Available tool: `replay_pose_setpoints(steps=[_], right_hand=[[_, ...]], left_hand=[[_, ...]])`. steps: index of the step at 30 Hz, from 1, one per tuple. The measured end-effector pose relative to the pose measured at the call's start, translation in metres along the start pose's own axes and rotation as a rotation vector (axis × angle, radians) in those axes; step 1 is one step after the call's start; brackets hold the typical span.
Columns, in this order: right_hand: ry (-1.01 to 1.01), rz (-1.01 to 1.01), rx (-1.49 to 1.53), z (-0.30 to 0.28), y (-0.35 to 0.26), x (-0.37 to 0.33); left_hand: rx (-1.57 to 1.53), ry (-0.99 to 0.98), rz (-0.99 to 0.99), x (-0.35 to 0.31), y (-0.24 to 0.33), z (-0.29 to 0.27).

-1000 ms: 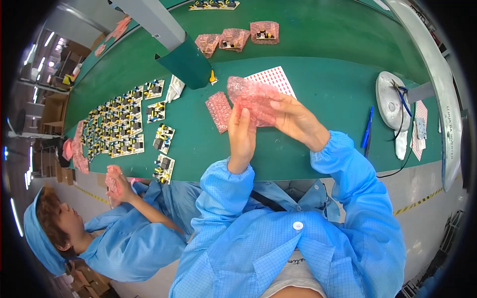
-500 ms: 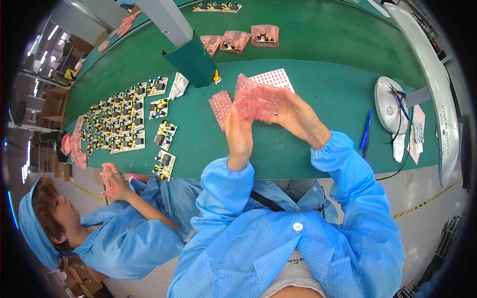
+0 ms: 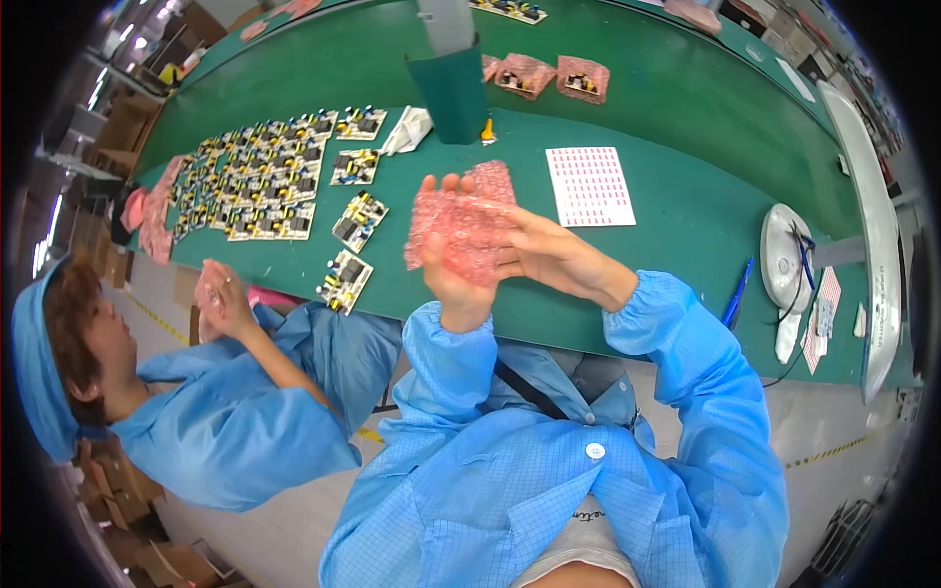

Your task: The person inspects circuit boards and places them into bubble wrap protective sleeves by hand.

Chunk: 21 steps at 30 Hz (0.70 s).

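A pink bubble-wrap bag (image 3: 456, 223) is held up in front of me, over the near part of the green table. My left hand (image 3: 459, 289) supports it from below, the thumb in front and the fingertips showing past its far edge. From the right, my right hand (image 3: 569, 257) grips the bag's side, its thumb stretched across the front and its fingers lower down. Whether anything is inside the bag, I cannot tell. Just beyond it, a second pink bubble-wrap piece (image 3: 493, 180) lies on the table.
Rows of circuit boards (image 3: 270, 176) cover the left. A label sheet (image 3: 591, 186) lies right of centre, below wrapped boards (image 3: 583, 80). A post (image 3: 451, 93) rises beyond my hands. A blue pen (image 3: 740, 289) and pliers (image 3: 804, 255) are right. A co-worker (image 3: 225, 412) sits at left.
The bag has turned and come lower, its flat side now toward me. My right hand has slid further across it. The whole view has shifted, showing more of the table's right side.
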State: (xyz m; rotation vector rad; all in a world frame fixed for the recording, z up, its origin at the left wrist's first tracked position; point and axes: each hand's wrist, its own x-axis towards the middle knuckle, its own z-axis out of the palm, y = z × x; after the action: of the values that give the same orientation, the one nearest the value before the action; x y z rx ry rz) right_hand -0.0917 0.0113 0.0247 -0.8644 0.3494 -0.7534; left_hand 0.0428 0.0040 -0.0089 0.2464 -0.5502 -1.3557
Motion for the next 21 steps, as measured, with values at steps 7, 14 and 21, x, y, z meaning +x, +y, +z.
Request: replay_pose_setpoints(steps=[7,14,21], right_hand=[[0.249,-0.231,-1.281,-0.021,0.039,0.105],[0.220,-0.421,-1.609,-0.016,0.063,0.167],[0.236,-0.428,-1.546,-0.011,0.048,0.141]], left_hand=[[-0.178,0.135,0.193,0.012,0.076,-0.053],[-0.709,0.238,-0.121,0.011,0.105,-0.065],[-0.846,0.365,-0.208,0.017,0.115,-0.063]])
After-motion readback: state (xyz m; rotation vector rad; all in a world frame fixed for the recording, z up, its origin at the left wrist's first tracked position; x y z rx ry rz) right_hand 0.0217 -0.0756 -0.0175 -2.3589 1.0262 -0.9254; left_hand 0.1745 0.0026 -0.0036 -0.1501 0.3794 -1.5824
